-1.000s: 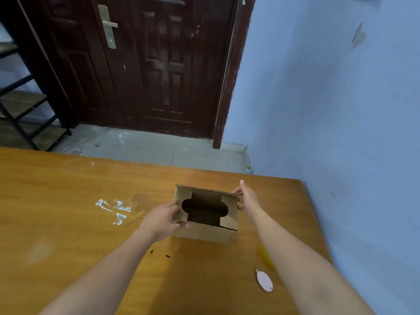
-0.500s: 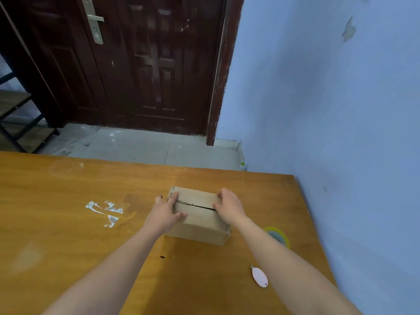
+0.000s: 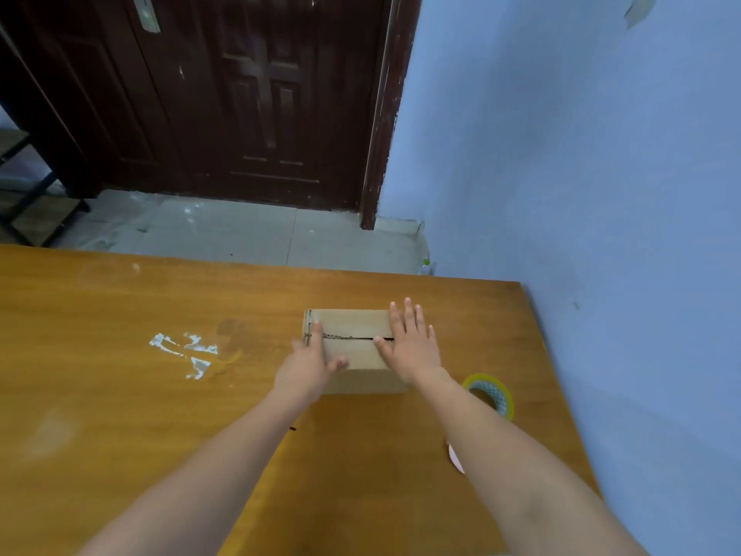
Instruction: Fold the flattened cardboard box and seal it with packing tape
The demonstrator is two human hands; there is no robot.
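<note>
Tabletop (image 3: 120,395) bears closed, untaped cardboard box (image 3: 353,355).

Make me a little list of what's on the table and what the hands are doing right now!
box: cardboard box on the table, top flaps folded down, a dark seam showing between them
left hand: left hand presses on the box's left end, fingers fairly straight
right hand: right hand lies flat on the top, fingers spread
tape: roll of packing tape lies on the table to the right of the box, untouched
small thing: pale pink object, partly hidden behind the right arm
sealed yet: no tape seen on the seam
</note>
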